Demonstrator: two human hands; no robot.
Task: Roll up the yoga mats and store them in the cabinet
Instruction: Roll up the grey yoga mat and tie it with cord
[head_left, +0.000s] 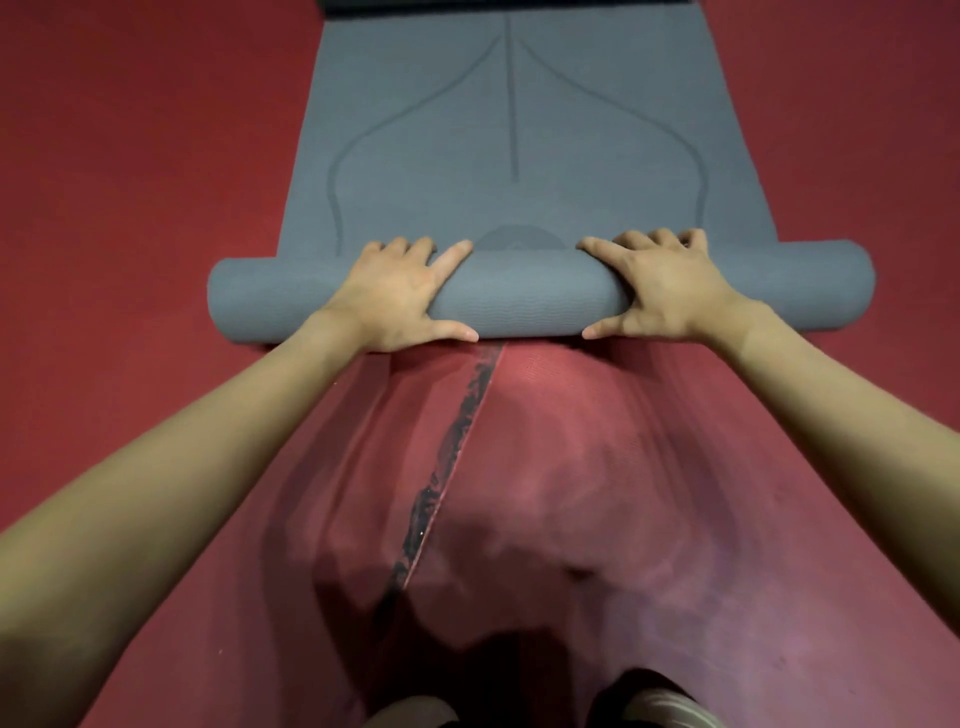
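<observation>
1. A grey yoga mat (519, 130) lies on a red floor (130, 156), its near end wound into a roll (524, 296) running left to right.
2. The left hand (395, 296) and right hand (660, 291) lie on top of the roll, fingers curved over its far side, thumbs on its near side.
3. Dark curved lines and 1 straight centre line mark the flat far part.
4. A dark streak (447, 467) runs along the near floor.
</observation>
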